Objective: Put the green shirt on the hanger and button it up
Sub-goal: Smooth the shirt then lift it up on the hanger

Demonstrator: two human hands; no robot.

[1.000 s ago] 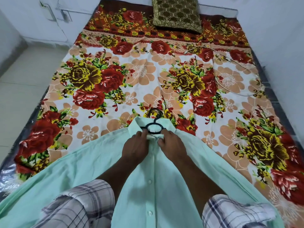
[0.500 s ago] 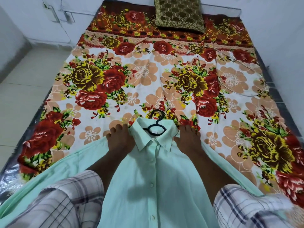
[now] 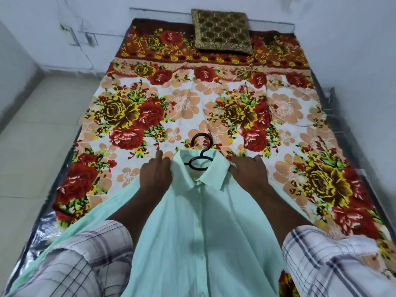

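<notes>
Pale tile covers the floor [image 3: 32,136] at the far left, and beside it runs the glossy dark edge of the bed [image 3: 46,224]. A plush floral blanket in red, yellow and peach on white [image 3: 150,116] is spread over the bed from near to far.

The pale green button-front shirt [image 3: 199,221] lies front-up on the near half of this blanket, roughly in the middle, and its left sleeve trails off toward the near left corner. The person's own checked grey-and-white left sleeve [image 3: 85,254] comes in low on the left.

The left hand [image 3: 155,174] sits on the shirt's shoulder just left of the collar. Most of its fingers are curled and bunch the green cloth, while one finger sticks out toward the far side.

Between the hands, the black plastic hanger [image 3: 202,155] is inside the shirt. Its neck shows in the collar opening and its hook lies flat on the blanket just beyond. The pointed collar [image 3: 214,170] is folded down around it. Below the collar the two front panels meet along the middle, with a row of small pale buttons running toward the near edge.

At the far end, an olive-gold square cushion with a honeycomb pattern [image 3: 221,28] rests against the white wall.

The right hand [image 3: 248,172] holds the shoulder just right of the collar, knuckles up, with its fingers curled over the cloth. The checked right sleeve [image 3: 332,260] fills the near right.
</notes>
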